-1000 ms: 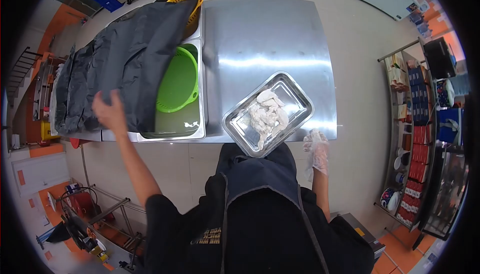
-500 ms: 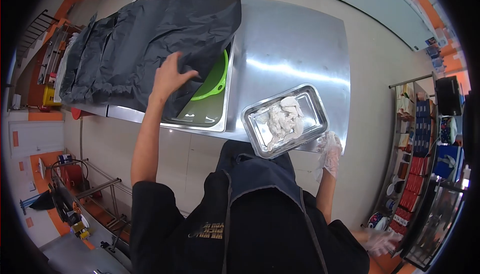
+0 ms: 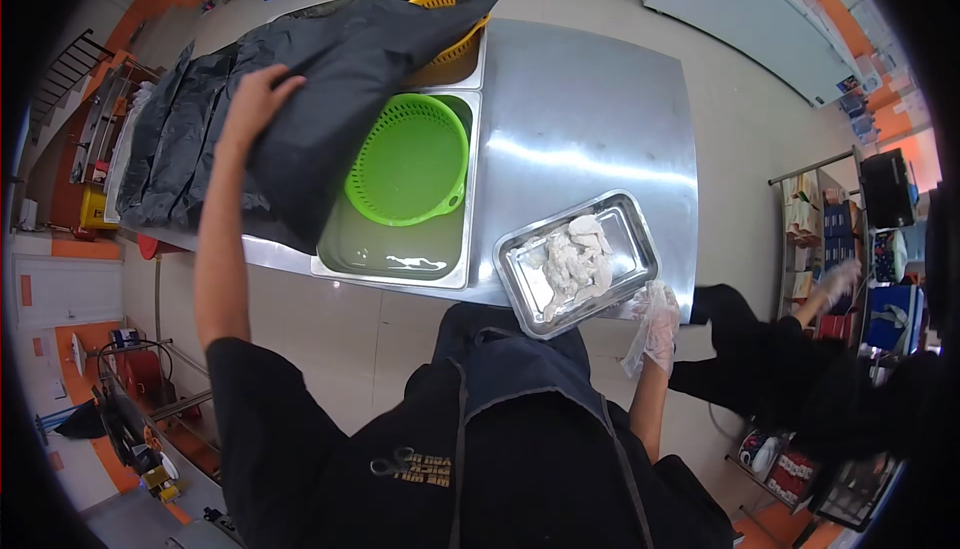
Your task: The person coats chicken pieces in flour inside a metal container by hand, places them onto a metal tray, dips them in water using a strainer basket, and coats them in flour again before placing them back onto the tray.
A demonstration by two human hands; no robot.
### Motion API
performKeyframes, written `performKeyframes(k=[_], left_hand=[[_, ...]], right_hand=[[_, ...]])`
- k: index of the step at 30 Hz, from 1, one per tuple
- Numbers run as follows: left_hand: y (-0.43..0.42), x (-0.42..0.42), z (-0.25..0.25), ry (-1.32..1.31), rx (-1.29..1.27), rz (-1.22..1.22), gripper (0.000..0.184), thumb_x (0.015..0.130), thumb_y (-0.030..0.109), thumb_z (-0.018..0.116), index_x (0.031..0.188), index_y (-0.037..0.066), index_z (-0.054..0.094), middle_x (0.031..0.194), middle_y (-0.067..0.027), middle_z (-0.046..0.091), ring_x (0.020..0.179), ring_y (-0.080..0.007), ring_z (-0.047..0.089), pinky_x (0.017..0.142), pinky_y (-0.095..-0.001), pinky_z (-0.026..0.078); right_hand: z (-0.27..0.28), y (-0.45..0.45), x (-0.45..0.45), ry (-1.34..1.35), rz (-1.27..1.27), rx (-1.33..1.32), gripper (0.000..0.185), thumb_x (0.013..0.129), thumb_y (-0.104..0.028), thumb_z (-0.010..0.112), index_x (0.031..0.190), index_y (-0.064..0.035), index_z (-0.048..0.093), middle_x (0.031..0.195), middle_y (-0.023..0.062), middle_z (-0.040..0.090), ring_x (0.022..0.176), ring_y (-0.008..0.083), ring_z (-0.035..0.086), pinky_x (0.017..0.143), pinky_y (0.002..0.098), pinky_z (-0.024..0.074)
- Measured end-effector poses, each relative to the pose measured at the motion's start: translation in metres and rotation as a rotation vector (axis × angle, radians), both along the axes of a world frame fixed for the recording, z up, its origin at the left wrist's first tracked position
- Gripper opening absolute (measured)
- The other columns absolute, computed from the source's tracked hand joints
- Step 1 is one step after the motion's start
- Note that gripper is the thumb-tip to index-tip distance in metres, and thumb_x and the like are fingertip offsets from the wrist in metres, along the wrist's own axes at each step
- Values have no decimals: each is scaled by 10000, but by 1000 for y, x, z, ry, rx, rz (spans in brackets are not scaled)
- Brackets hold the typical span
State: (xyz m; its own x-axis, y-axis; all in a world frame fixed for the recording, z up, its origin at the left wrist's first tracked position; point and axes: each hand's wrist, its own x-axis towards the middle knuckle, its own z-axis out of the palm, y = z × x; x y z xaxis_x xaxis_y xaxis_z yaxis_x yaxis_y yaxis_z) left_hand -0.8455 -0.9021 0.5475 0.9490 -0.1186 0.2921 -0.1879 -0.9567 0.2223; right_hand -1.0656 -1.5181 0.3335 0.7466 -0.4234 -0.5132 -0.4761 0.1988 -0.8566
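My bare left hand (image 3: pixel 256 109) grips a black plastic sheet (image 3: pixel 335 59), which is partly folded back to the left. Beside the sheet's loose edge, a green colander (image 3: pixel 408 159) sits in a metal pan of cloudy liquid (image 3: pixel 440 259). A clear plastic glove covers my right hand (image 3: pixel 656 324), which holds the near right corner of a rectangular metal tray (image 3: pixel 515 284). Inside that tray lie whitish, flour-coated pieces (image 3: pixel 572 264) that look like raw meat; their exact kind cannot be told. The fingers of my right hand are partly hidden by the glove and the tray's rim.
Behind the green colander, a yellow basket (image 3: pixel 450 44) stands in another pan. The steel table (image 3: pixel 590 109) extends to the right. A co-worker in black (image 3: pixel 780 369) is at my right, a gloved hand (image 3: pixel 838 281) near the shelves (image 3: pixel 835 219). A white chest freezer (image 3: pixel 740 24) stands beyond.
My left hand has moved left and pulled the sheet back, uncovering the green colander and more of the yellow basket. My right hand stays at the tray. The co-worker has come further into view.
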Motion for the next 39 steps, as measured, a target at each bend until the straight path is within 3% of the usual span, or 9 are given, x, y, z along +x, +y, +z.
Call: performKeyframes(k=[8, 11, 14, 19, 20, 24, 29, 32, 39], left_hand=[[194, 20, -17, -242, 113, 374, 361, 870, 347, 560, 982, 14, 643, 960, -214, 625, 940, -380, 583, 810, -397, 458], [276, -12, -61, -84, 113, 616, 390, 878, 367, 525, 1040, 29, 633, 1054, -217, 604, 1007, -381, 563, 849, -414, 447], [345, -66, -118, 95, 132, 808, 394, 857, 386, 546, 986, 26, 645, 972, -226, 625, 951, -404, 580, 827, -426, 455], [340, -123, -149, 75, -62, 869, 347, 822, 347, 610, 921, 18, 659, 899, -184, 664, 897, -341, 633, 793, -392, 472], [339, -123, -150, 37, -93, 879, 342, 818, 328, 633, 933, 6, 649, 830, -172, 666, 839, -273, 650, 772, -358, 471], [276, -110, -100, -80, -94, 771, 305, 839, 272, 628, 988, 7, 632, 879, -155, 666, 838, -247, 648, 765, -329, 475], [95, -109, -30, -294, -263, 414, 236, 853, 207, 620, 954, -5, 631, 864, -133, 649, 812, -221, 628, 753, -320, 469], [-4, -111, -42, -294, -446, 260, 168, 820, 128, 645, 915, -11, 634, 843, -118, 645, 766, -211, 621, 716, -304, 478], [-204, -156, -98, 177, -780, 41, 195, 825, 151, 626, 927, -15, 612, 770, -128, 623, 610, -224, 588, 584, -334, 480]], right_hand=[[-2, 17, -15, 63, -42, -78, 216, 890, -251, 540, 957, -51, 586, 690, 60, 577, 487, 149, 547, 415, 283, 440], [-5, 26, -25, 83, -50, -70, 218, 886, -256, 549, 953, -52, 589, 699, 52, 584, 484, 147, 555, 416, 278, 449], [7, 46, -23, 136, -16, -173, 207, 887, -251, 553, 937, -54, 596, 710, 40, 594, 488, 126, 554, 417, 258, 443], [8, 62, -14, 100, 59, -194, 221, 886, -262, 555, 952, -57, 602, 713, 45, 608, 504, 121, 563, 432, 256, 450], [9, 64, -13, 98, 68, -188, 224, 886, -265, 555, 951, -56, 602, 710, 44, 607, 506, 120, 563, 437, 256, 451], [15, 65, -5, 79, 87, -211, 231, 886, -275, 554, 940, -56, 604, 700, 42, 604, 512, 116, 563, 454, 254, 451], [17, 71, -2, 56, 90, -219, 228, 884, -279, 556, 926, -61, 608, 697, 39, 603, 513, 112, 561, 458, 248, 449], [10, 71, -6, 35, 98, -198, 206, 878, -263, 565, 909, -64, 606, 689, 37, 600, 506, 113, 558, 447, 248, 449], [16, 65, -13, 34, 78, -252, 189, 880, -260, 563, 871, -74, 595, 644, 21, 568, 474, 113, 539, 424, 244, 435]])
